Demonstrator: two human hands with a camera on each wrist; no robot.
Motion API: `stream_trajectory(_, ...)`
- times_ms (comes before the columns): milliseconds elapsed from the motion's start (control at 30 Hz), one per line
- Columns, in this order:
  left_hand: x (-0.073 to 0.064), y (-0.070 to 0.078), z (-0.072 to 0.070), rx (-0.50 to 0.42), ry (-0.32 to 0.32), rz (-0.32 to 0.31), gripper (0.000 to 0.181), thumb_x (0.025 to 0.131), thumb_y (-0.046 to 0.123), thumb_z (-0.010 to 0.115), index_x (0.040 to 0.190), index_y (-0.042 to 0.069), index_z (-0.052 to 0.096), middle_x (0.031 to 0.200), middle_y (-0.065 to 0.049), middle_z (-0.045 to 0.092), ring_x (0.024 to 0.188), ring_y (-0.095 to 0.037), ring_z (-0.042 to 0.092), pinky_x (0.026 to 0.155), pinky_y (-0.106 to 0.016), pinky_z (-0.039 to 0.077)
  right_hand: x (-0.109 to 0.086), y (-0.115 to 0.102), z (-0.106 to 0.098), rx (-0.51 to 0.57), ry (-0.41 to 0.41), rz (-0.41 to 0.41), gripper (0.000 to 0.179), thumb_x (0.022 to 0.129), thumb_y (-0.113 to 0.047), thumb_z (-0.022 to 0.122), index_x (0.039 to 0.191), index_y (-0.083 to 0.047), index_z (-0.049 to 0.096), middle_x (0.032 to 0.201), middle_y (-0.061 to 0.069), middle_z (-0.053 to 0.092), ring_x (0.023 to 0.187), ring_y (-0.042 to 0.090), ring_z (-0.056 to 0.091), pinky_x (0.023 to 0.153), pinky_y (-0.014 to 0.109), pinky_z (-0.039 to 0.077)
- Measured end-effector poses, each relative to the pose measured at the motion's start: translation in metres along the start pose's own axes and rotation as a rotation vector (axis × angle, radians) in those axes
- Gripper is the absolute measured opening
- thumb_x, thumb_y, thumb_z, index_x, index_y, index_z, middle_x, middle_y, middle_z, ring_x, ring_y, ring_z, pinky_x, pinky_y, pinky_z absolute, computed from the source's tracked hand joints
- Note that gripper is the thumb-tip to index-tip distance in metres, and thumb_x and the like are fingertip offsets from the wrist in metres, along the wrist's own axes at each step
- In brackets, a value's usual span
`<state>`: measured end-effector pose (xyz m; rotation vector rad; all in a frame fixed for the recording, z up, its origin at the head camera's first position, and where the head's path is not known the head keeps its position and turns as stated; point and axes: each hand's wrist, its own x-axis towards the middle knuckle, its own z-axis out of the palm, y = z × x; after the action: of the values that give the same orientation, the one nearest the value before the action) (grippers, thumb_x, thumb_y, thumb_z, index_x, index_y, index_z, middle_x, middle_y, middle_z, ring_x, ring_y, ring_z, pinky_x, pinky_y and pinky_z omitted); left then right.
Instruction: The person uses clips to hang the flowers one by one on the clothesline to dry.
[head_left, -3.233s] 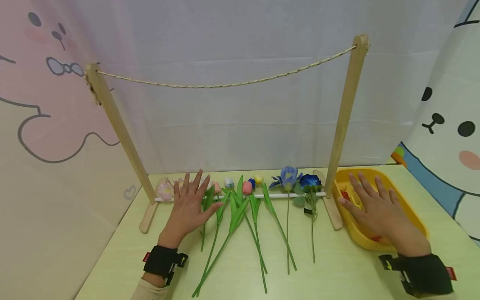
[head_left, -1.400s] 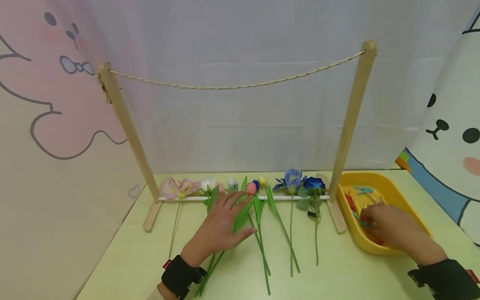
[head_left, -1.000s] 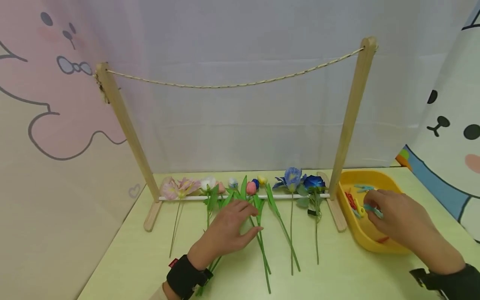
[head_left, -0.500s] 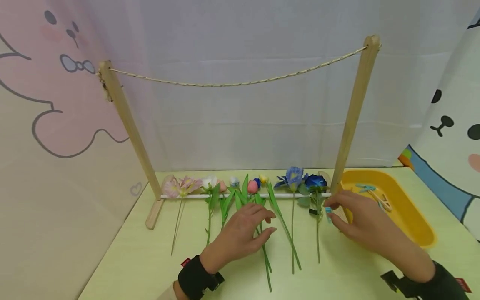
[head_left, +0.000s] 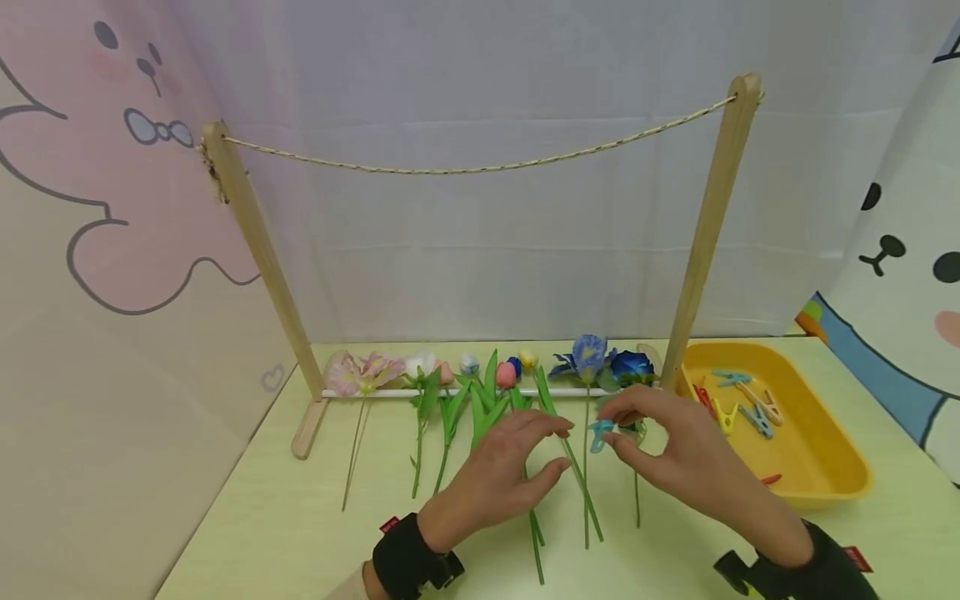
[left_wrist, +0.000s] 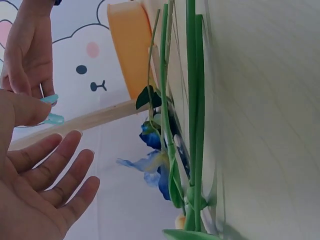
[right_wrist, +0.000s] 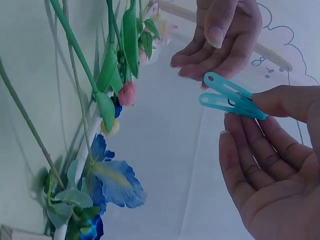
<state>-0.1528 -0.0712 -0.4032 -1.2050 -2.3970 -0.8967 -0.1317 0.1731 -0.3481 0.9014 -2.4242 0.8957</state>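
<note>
Right hand (head_left: 686, 442) pinches the turquoise clip (right_wrist: 238, 105) by one end. Long axis runs out of that grip, splayed ends toward the left hand (head_left: 498, 467): just beside, fingers loose, holding nothing. Exact gap hard to judge from here.

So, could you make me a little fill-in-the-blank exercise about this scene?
1. The left hand is holding ____.
2. The right hand pinches a light-blue ____.
3. Strung between the tops of the wooden posts is a sagging ____.
4. The tray sits on the person's ____ side.

Missing words: nothing; clothespin; rope; right.
</note>
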Motion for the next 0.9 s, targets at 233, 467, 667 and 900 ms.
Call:
stream_trajectory(233,0.001,0.004,0.005,-0.073,0.028,-0.033,0.038,0.094,0.032,0.066,0.129,0.021,0.058,0.112,0.008,0.062,0.100,-0.004,0.056,0.083,-0.027,0.053,-0.001,-0.004,0.010,0.147,-0.019,0.066,0.018,0.088,-0.016,0.074,0.104,-0.021,0.067,0.100,-0.013,0.067,0.089,0.003,0.064,0.074,0.025,0.059)
stream_trajectory(467,-0.001,0.005,0.006,-0.146,0.075,-0.059,0.029,0.093,0.029,0.067,0.120,0.019,0.062,0.106,0.008,0.063,0.097,-0.004,0.056,0.081,-0.028,0.054,-0.002,-0.002,0.017,0.344,0.033,0.015,0.023,0.085,0.001,0.073,0.104,-0.012,0.068,0.099,-0.003,0.069,0.087,0.012,0.067,0.076,0.017,0.057)
stream_trajectory(667,-0.003,0.005,0.006,-0.233,0.104,-0.080,0.032,0.093,0.021,0.068,0.124,0.019,0.061,0.113,0.006,0.062,0.099,-0.005,0.056,0.083,-0.028,0.054,-0.007,0.005,0.019,0.369,0.019,0.045,0.023,0.084,0.001,0.074,0.104,-0.011,0.068,0.100,-0.001,0.069,0.089,0.013,0.066,0.076,0.020,0.058)
stream_trajectory(900,-0.002,0.005,0.005,-0.289,0.198,-0.060,0.039,0.091,0.016,0.069,0.128,0.020,0.059,0.113,0.002,0.064,0.099,-0.008,0.060,0.082,-0.028,0.055,-0.012,0.010,0.021,0.135,-0.011,0.123,0.021,0.085,-0.020,0.077,0.104,-0.027,0.069,0.101,-0.015,0.069,0.090,0.004,0.064,0.073,0.030,0.059)
